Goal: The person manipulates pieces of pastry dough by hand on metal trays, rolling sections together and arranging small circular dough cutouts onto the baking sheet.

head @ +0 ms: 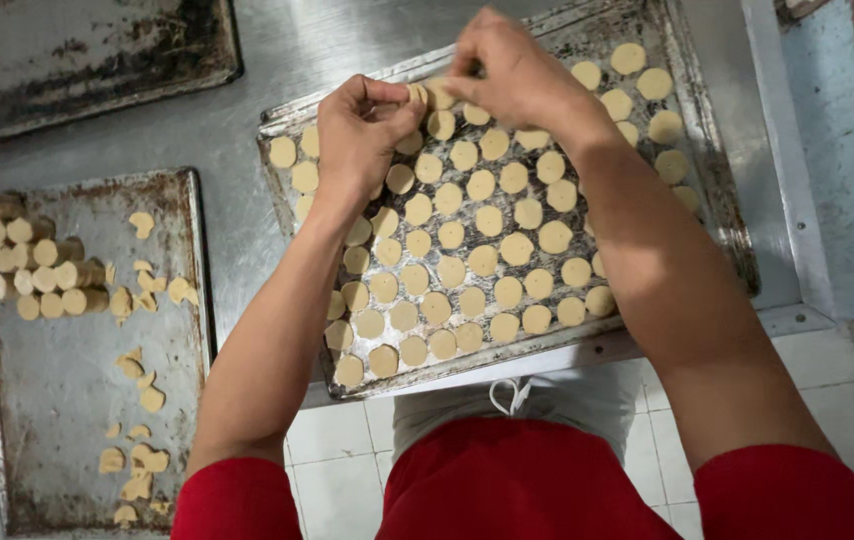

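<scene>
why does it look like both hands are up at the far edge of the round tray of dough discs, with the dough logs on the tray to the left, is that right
Not quite: the tray of dough discs is rectangular, not round, as the head view shows. The rest holds: the left hand and right hand are at its far edge, and the dough logs lie on the left tray.

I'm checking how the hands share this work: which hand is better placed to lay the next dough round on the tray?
Probably the right hand: its fingertips pinch at the short stack of dough rounds gripped in the left hand, just above the baking tray.
</scene>
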